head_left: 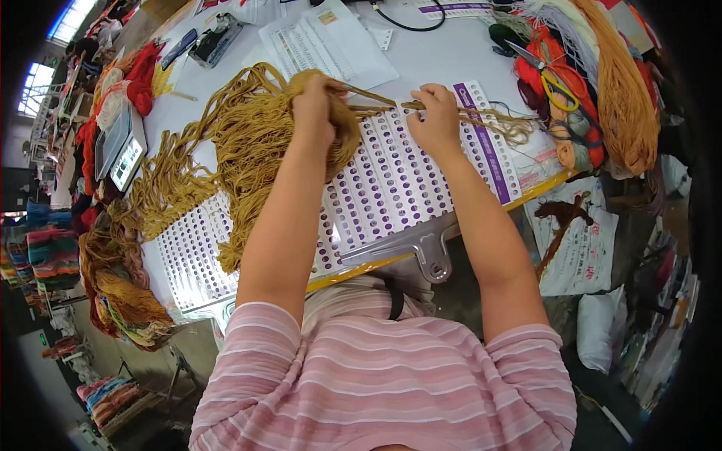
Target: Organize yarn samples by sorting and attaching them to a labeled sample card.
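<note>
A large hank of mustard-brown yarn (252,143) lies bunched across the left half of the table. My left hand (312,109) is closed round its upper right end, where loops bulge over and beside the fingers. A few strands stretch from there to my right hand (436,120), which pinches them. Loose strand ends (496,124) trail to the right past that hand. Beneath both hands lie white cards (383,180) with rows of round holes, one edged by a purple strip (483,143). A grey clip (429,252) sits at their near edge.
Scissors with yellow handles (556,90) rest on coloured yarn at the right, beside a long orange-tan hank (617,90). At the left stand a digital scale (126,158) and red yarn (141,83). Printed sheets (323,49) and a black stapler-like tool (216,40) lie at the back.
</note>
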The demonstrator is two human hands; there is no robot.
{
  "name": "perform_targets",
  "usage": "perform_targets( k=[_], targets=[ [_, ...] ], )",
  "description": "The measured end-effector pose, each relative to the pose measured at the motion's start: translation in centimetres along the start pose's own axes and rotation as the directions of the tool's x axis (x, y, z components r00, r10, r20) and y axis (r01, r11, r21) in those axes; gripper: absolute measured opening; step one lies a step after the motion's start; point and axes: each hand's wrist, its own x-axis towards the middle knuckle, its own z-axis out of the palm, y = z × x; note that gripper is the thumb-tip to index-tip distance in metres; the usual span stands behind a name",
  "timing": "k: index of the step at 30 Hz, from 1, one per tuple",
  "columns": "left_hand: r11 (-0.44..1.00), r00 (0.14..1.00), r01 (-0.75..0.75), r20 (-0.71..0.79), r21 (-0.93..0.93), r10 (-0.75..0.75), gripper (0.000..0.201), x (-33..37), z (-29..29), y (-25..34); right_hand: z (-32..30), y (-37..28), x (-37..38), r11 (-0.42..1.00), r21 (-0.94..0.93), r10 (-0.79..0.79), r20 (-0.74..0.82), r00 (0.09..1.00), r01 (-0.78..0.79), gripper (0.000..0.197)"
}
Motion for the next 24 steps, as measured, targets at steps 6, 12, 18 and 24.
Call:
perform_targets(
  k=[6,12,18,24],
  targets=[
    [0.922,0.969,0.180,0.223,-0.342,-0.107,0.013,-0.9,0.3,0.9,0.1,0.5,0.0,0.999,-0.015,-0.037,-0.039,0.999,0.036,0.003],
    [0.993,0.836,0.117,0.536,0.033,-0.116,0.015,-1.7,1.9,-1.8,0.0,0.2,0.0,0.996,0.080,-0.026,-0.040,0.999,0.029,0.023],
    [0.745,0.866,-0.048,0.399,0.666,-0.301,0.011,-2.0,4.7,-4.3,-0.9,-0.1,-0.2,0.871,0.487,0.091,-0.034,0.995,-0.063,0.044],
    [0.955,0.849,-0.154,0.528,0.253,-0.003,0.009,-2.3,4.3,-3.3,-0.3,-0.1,0.8,1.000,0.004,0.021,0.143,0.990,-0.022,0.029]
  ],
)
